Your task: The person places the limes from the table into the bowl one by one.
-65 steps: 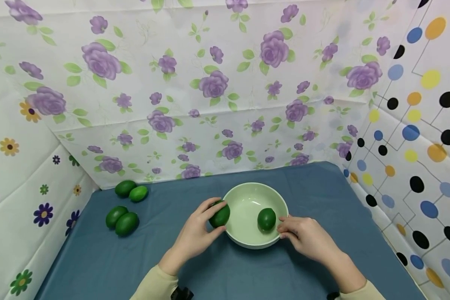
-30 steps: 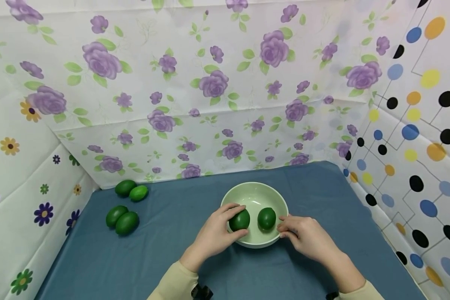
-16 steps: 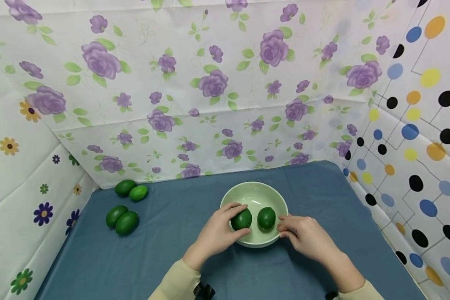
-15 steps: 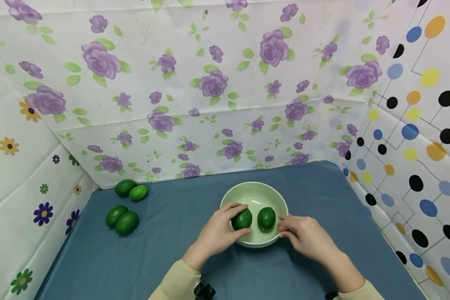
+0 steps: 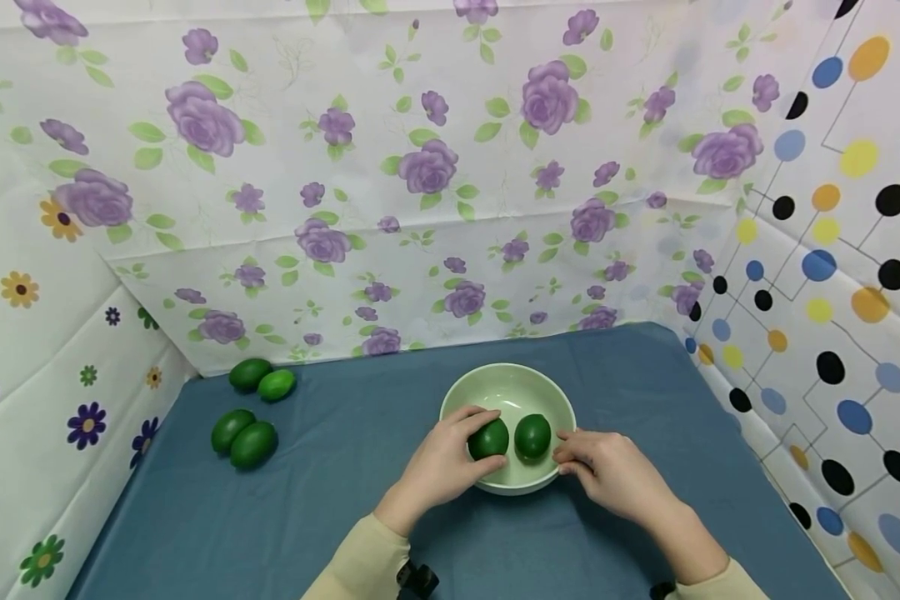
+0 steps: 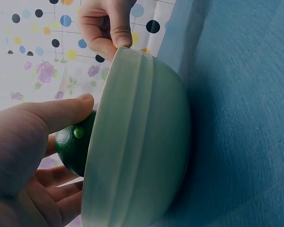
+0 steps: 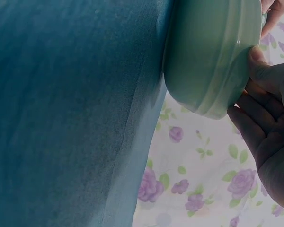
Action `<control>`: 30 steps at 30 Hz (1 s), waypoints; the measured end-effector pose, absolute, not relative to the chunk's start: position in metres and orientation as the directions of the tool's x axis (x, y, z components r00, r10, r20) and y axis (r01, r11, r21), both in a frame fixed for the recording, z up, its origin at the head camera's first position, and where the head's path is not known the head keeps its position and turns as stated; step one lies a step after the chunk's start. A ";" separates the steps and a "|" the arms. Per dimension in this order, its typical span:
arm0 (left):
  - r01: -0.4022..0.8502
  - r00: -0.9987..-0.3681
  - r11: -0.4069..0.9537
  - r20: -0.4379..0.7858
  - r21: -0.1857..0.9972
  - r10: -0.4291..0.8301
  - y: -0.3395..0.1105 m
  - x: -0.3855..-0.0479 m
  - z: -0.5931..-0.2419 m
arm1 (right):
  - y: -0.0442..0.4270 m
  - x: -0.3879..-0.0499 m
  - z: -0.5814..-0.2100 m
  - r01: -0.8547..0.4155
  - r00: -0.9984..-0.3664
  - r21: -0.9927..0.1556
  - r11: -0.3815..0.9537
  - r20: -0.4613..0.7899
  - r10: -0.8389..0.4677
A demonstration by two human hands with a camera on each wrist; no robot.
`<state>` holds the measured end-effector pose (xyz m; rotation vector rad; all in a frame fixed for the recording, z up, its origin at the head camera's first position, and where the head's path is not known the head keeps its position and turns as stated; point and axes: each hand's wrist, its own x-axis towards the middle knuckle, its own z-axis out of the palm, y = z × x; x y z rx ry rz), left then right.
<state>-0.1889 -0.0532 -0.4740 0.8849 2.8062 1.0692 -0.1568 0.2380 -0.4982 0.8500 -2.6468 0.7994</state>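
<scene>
In the head view, a pale green bowl stands on the blue cloth. My left hand reaches over its left rim and holds a dark green avocado between thumb and fingers, inside the bowl. A light stem spot shows on that avocado in the left wrist view. Close to its right lies a second dark green avocado, touched by neither hand. At the right rim, my right hand pinches the bowl's edge. The thumb presses the bowl from outside in the right wrist view.
Farther left on the blue cloth lie several more green fruits: a front pair of dark avocados, and behind them a dark one beside a smaller, brighter lime. Patterned sheets wall the back and sides.
My left hand has carried the avocado rightward from the bowl's left rim into the bowl, lately by small shifts. The bowl, the other avocado and my right hand look unmoved.
</scene>
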 end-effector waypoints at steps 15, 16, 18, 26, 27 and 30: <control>0.515 -0.821 0.651 0.103 0.558 0.562 -0.044 -0.193 -0.473 | 0.238 -0.157 -0.501 -0.601 -0.797 -0.435 0.671 0.394 -0.458; 0.516 -0.820 0.653 0.100 0.555 0.563 -0.044 -0.193 -0.473 | 0.238 -0.157 -0.501 -0.601 -0.796 -0.434 0.671 0.395 -0.458; 0.515 -0.821 0.657 0.096 0.551 0.563 -0.043 -0.194 -0.473 | 0.238 -0.157 -0.501 -0.601 -0.796 -0.434 0.671 0.395 -0.459; 0.507 -0.823 0.685 0.058 0.523 0.565 -0.038 -0.195 -0.472 | 0.238 -0.157 -0.500 -0.591 -0.805 -0.445 0.673 0.380 -0.456; 0.505 -0.824 0.690 0.051 0.519 0.565 -0.037 -0.196 -0.472 | 0.238 -0.157 -0.500 -0.590 -0.806 -0.446 0.673 0.379 -0.455; 0.503 -0.824 0.700 0.037 0.506 0.565 -0.035 -0.196 -0.472 | 0.237 -0.157 -0.499 -0.593 -0.804 -0.446 0.670 0.383 -0.456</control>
